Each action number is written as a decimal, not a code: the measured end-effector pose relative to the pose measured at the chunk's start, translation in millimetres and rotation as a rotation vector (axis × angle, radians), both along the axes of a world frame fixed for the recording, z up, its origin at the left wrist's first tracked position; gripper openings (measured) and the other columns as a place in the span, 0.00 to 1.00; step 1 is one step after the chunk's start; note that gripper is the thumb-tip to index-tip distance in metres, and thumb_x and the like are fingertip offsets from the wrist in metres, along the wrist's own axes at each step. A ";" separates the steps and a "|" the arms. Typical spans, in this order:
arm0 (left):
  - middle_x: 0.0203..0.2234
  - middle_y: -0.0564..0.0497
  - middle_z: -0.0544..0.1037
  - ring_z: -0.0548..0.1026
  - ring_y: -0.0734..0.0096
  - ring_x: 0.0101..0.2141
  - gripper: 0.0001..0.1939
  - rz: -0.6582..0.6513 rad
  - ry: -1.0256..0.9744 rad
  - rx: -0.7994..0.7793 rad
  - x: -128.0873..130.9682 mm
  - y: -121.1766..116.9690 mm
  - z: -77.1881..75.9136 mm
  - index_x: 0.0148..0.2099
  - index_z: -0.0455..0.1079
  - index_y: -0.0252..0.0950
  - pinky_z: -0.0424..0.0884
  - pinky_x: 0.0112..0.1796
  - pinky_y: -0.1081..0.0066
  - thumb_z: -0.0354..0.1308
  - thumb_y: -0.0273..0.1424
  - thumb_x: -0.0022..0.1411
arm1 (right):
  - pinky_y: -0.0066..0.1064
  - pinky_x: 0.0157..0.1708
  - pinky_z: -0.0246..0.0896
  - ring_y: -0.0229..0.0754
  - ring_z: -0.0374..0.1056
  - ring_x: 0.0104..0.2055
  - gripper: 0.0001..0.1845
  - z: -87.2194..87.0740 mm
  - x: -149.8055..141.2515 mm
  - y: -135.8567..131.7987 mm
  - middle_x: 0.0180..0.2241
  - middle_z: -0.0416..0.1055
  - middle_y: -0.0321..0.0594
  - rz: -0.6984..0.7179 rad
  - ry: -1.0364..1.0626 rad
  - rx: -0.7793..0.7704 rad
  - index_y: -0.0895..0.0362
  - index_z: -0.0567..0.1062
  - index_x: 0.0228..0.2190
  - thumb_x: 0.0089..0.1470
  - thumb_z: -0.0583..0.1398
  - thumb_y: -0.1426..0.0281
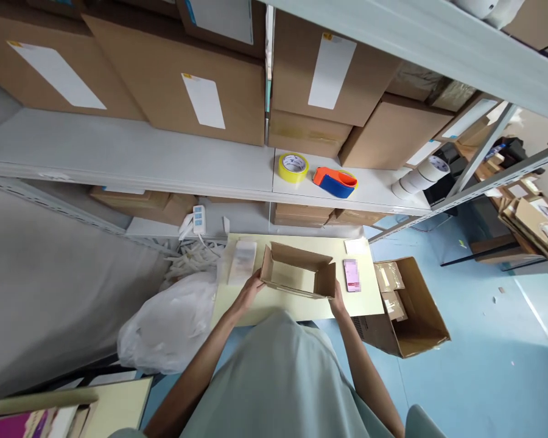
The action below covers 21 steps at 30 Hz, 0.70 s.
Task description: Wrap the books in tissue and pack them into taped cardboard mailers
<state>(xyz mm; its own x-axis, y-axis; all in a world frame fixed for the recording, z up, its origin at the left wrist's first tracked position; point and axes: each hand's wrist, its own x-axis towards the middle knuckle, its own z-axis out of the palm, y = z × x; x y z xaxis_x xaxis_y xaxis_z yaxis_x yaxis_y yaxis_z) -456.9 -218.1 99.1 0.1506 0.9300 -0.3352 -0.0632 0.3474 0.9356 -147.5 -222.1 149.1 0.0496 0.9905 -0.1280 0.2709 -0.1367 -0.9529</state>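
An unfolded small cardboard box [300, 255] is held above the cream table [260, 310]. Both its ends look open, since the tabletop shows through the middle. My left hand [251, 289] is closed on the box's left side, and my right hand [338, 303] grips its right side, fingers partly hidden behind the cardboard. Just left of the box lies a stack in clear plastic [243, 260]. A phone with a pink screen [352, 275] rests on the table to the right, below a white paper piece [356, 246].
On the shelf [201, 152] ahead sit a yellow tape roll [293, 167], an orange and blue tape dispenser [335, 182] and white rolls [420, 177]. A large open carton [422, 310] with packages stands right of the table. A white plastic bag [168, 322] bulges at left.
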 end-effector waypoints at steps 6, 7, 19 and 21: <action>0.64 0.36 0.78 0.77 0.42 0.63 0.48 0.128 -0.077 -0.169 20.0 5.5 13.5 0.69 0.72 0.40 0.75 0.60 0.48 0.55 0.70 0.61 | 0.48 0.57 0.72 0.56 0.74 0.53 0.37 2.7 28.8 38.9 0.47 0.82 0.47 0.051 0.130 -0.128 0.55 0.80 0.54 0.66 0.54 0.38; 0.62 0.35 0.80 0.78 0.41 0.61 0.50 0.133 -0.063 -0.181 25.3 8.1 17.8 0.67 0.74 0.39 0.77 0.59 0.49 0.56 0.72 0.59 | 0.48 0.60 0.71 0.57 0.73 0.57 0.37 4.2 34.6 43.1 0.50 0.82 0.48 0.058 0.147 -0.134 0.54 0.80 0.56 0.66 0.56 0.38; 0.50 0.38 0.86 0.85 0.48 0.44 0.38 0.059 0.333 -0.135 96.2 29.2 31.3 0.53 0.79 0.36 0.77 0.35 0.65 0.69 0.61 0.52 | 0.49 0.67 0.68 0.57 0.72 0.66 0.39 -7.2 83.3 68.6 0.64 0.76 0.45 0.191 0.316 -0.235 0.48 0.69 0.70 0.65 0.64 0.45; 0.50 0.40 0.86 0.85 0.49 0.44 0.37 0.087 0.414 -0.136 100.0 29.1 25.6 0.51 0.80 0.38 0.77 0.37 0.66 0.68 0.62 0.52 | 0.49 0.67 0.68 0.57 0.72 0.66 0.40 -12.4 87.8 71.4 0.62 0.77 0.45 0.209 0.329 -0.246 0.48 0.69 0.70 0.65 0.64 0.44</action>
<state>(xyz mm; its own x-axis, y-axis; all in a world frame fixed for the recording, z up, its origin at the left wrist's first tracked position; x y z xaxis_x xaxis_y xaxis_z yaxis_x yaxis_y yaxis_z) -356.9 -188.9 124.7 -0.0992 0.8765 -0.4711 0.2730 0.4792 0.8342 -59.7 -150.7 136.7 -0.2303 0.9131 -0.3365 0.0052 -0.3447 -0.9387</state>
